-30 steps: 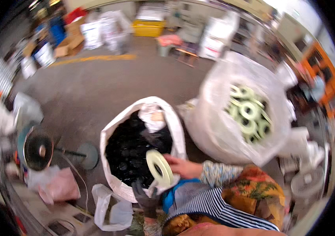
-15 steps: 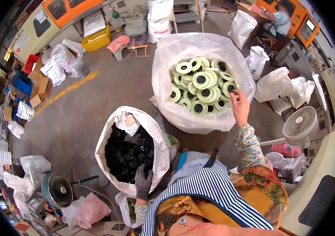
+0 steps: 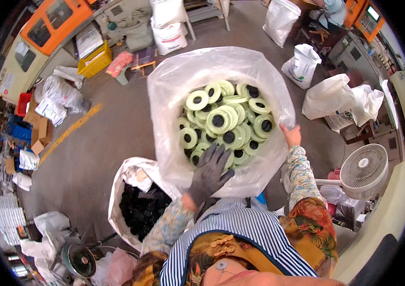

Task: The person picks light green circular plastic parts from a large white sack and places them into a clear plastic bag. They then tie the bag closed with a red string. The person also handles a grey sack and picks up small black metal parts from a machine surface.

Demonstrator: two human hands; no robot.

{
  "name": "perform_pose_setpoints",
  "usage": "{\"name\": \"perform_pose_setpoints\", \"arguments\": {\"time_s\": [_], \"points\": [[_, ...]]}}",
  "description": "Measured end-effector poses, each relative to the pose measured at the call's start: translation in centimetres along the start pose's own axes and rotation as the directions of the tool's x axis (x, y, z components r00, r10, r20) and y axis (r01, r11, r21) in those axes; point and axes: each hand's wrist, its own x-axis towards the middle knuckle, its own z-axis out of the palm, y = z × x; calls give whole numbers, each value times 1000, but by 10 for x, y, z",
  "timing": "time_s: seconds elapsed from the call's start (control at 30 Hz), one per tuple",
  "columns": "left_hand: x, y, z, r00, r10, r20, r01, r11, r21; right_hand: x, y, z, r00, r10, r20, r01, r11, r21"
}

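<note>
In front of me stands a large translucent plastic bag (image 3: 174, 66), its mouth wide. Inside is a heap of pale green plastic rings (image 3: 217, 120), many with black round centres. My left hand (image 3: 208, 172), in a dark grey glove, reaches over the bag's near side. Its fingers are spread on the nearest rings. My bare right hand (image 3: 292, 136) is closed on the right rim of the bag; part of its grip is hidden. At the lower left, partly behind my left arm, a white woven sack (image 3: 116, 190) holds small black plastic parts (image 3: 140, 209).
White sacks (image 3: 328, 102) stand to the right, near a white fan (image 3: 364, 169). A dark green fan (image 3: 78, 260) is at the lower left. Farther off are a yellow crate (image 3: 95, 61), a small stool (image 3: 120, 66) and a seated person (image 3: 331, 14).
My left hand has moved from the black parts in the woven sack onto the green rings. My right hand has moved from above the rings to the bag's right rim.
</note>
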Motion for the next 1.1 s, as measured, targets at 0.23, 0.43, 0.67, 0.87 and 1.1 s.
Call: {"name": "perform_pose_setpoints", "arguments": {"time_s": [0.23, 0.43, 0.67, 0.87, 1.1], "points": [[214, -60, 195, 934, -25, 358, -140, 893, 428, -19, -56, -61, 923, -162, 350, -90, 791, 605], [189, -109, 221, 868, -14, 496, -283, 806, 520, -4, -56, -91, 967, -102, 235, 79, 992, 102], [75, -154, 201, 883, 52, 467, -301, 826, 477, -28, -200, -42, 544, -799, 257, 700, 601, 387], [-7, -145, 191, 824, -306, 476, 18, 855, 518, 81, -176, 166, 525, -830, 188, 851, 517, -96], [23, -112, 155, 662, -649, 375, 695, 719, 18, 126, -187, 210, 389, -815, 428, 916, 293, -274]]}}
